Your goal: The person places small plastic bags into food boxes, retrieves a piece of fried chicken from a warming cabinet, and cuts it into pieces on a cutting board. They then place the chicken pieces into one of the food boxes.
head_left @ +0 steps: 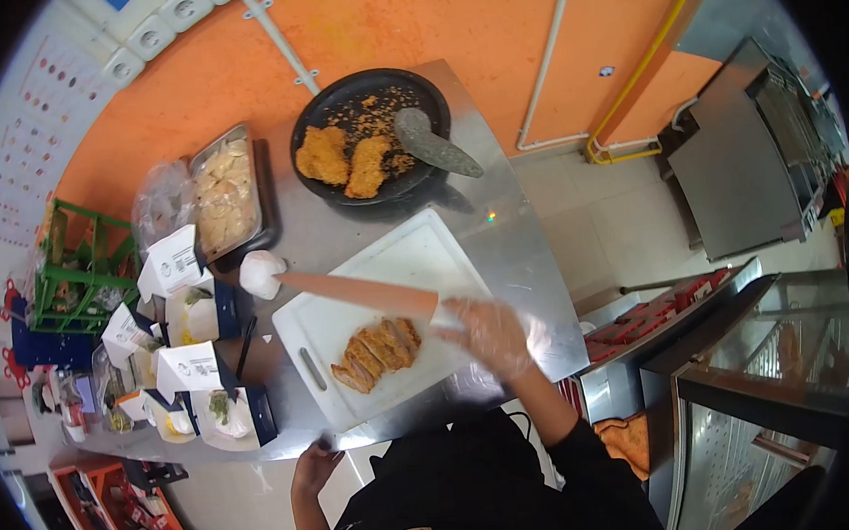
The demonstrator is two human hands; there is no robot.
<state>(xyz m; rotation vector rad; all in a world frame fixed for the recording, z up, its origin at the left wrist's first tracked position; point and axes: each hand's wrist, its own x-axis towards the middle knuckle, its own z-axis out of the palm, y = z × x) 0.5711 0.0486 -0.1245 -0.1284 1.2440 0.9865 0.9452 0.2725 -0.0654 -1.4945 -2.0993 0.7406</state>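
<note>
My right hand [492, 337], in a clear plastic glove, is closed around the white handle of a broad knife [358, 293]. The blade points left above a white cutting board [424, 255], its surface reflecting orange. Below it on the board lies a breaded cutlet [379, 353], cut into several strips. Near the blade's tip is a rounded white lump [263, 275] whose kind I cannot make out. My left hand [314, 469] is low by the table's front edge, fingers curled near a small dark thing that is not clear.
A black pan [308, 189] holds two breaded pieces, loose crumbs and a stone pestle [437, 146]. Left of it stands a metal tray [257, 202] of pale pieces. Several open food boxes [186, 367] and a green crate [79, 262] occupy the left side. A glass-fronted cabinet [743, 382] stands right.
</note>
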